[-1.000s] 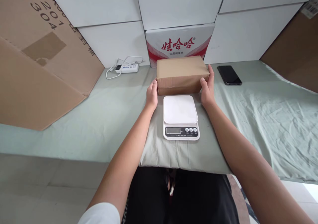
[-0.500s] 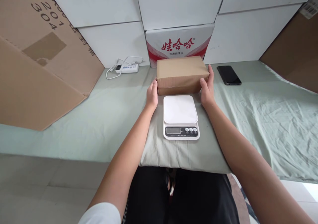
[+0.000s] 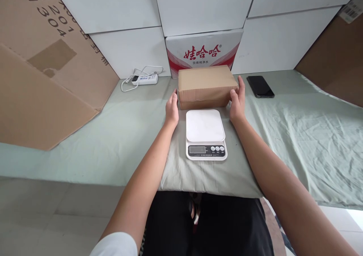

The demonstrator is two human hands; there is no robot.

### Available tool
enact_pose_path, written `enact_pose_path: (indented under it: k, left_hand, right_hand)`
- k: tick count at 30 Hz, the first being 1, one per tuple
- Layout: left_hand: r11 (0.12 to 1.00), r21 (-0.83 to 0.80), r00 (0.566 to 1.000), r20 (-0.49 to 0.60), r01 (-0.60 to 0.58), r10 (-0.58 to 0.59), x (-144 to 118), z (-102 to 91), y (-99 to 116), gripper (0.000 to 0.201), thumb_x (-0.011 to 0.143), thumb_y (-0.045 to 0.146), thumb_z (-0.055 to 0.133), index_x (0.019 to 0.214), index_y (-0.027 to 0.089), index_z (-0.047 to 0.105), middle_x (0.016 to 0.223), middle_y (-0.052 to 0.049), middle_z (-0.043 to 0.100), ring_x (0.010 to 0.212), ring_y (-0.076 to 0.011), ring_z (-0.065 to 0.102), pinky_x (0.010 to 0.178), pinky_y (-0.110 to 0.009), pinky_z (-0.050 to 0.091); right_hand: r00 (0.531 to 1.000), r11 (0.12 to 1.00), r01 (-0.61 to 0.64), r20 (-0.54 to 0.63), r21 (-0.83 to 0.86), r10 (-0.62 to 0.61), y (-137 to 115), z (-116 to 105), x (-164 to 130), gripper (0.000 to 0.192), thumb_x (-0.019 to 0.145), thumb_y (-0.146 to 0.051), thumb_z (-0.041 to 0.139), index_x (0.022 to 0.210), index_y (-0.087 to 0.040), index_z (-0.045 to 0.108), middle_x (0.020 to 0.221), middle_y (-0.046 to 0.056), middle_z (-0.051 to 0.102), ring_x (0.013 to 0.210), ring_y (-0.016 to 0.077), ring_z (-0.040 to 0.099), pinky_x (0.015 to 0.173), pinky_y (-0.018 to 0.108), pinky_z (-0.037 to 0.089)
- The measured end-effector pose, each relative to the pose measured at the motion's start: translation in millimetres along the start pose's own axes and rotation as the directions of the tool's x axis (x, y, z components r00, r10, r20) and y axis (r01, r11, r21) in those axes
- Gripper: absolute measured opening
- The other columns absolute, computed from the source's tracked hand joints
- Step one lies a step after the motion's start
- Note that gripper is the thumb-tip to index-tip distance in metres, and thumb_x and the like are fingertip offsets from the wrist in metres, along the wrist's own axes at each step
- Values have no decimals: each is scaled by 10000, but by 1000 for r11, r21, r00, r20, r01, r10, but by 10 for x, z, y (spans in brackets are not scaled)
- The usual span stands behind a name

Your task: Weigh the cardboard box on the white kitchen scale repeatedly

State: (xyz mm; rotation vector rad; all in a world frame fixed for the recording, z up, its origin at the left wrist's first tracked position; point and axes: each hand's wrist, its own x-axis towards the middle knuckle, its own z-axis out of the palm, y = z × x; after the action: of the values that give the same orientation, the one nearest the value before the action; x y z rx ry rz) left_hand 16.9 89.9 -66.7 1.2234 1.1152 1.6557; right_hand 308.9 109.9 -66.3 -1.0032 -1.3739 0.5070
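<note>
A closed brown cardboard box (image 3: pixel 208 87) stands on the green cloth, just behind a white digital kitchen scale (image 3: pixel 205 125). The scale's platform is bare and its small display looks blank. Beside the box's left end is my left hand (image 3: pixel 172 108), fingers stretched and a narrow gap between it and the cardboard. My right hand (image 3: pixel 237 103) is at the other end, with its thumb by the front right corner and its fingers extended along the side. Whether the right thumb still touches the box I cannot tell.
A black phone (image 3: pixel 260 86) lies to the right. Behind on the left is a white device with a cable (image 3: pixel 145 78). A white and red printed carton (image 3: pixel 204 48) backs the box. Large cardboard sheets (image 3: pixel 56 97) flank the left side, with more brown cardboard (image 3: pixel 331 59) on the right.
My left hand has shifted slightly left, off the box's end. My right hand's fingers have loosened a little outward. The box and scale keep their places.
</note>
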Motion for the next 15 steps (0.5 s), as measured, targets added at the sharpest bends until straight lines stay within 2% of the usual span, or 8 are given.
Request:
enact_pose_path:
  k: [2,4,7,9,11,15]
  left_hand:
    - [1000,20,1000,6,15,-15,-16,6,30,943,967,931,526,1582,233,683,1766,-135,605,1713,-335,497,1419,-472,402]
    - [999,33,1000,7,30,-31,-31,13,56,941,982,924,502,1590,227,676,1766,-132,606,1712,-327,500,1411,-451,412]
    - [998,33,999,2,45,-46,-42,26,78,939,994,915,486,1579,206,680,1733,-146,639,1683,-330,541,1386,-446,444]
    - [998,33,999,1,49,-49,-42,33,82,921,999,906,488,1561,204,690,1708,-147,665,1665,-333,564,1373,-451,458]
    - [998,31,999,4,49,-49,-41,38,86,896,1005,897,487,1541,213,703,1693,-139,681,1654,-330,579,1361,-448,473]
    - [998,27,998,40,56,-57,-52,47,107,885,1015,889,470,1525,208,711,1667,-137,705,1618,-324,619,1316,-422,517]
  right_hand:
    - [1000,1000,-25,-7,2,25,-10,9,-11,849,978,-786,544,1688,-336,424,1598,111,621,1512,331,595,1378,620,433]
    - [998,999,-53,-25,1,53,-19,22,-20,815,1005,-754,526,1695,-331,433,1383,106,685,1338,308,660,1321,609,486]
    - [997,998,-70,-34,0,70,-17,32,-24,793,1020,-727,520,1704,-336,434,1216,78,694,1177,287,683,1241,599,547]
    - [997,997,-73,-24,-4,73,-8,28,-23,767,1027,-711,516,1705,-362,433,1261,74,712,1207,289,692,1234,599,557]
    - [997,997,-70,-18,-11,70,4,18,-22,753,1027,-689,512,1705,-370,437,1388,86,717,1307,306,687,1265,627,538]
    - [1000,999,18,16,-43,-17,7,-5,-26,729,1045,-645,488,1712,-358,421,1672,97,617,1515,336,616,1325,675,485]
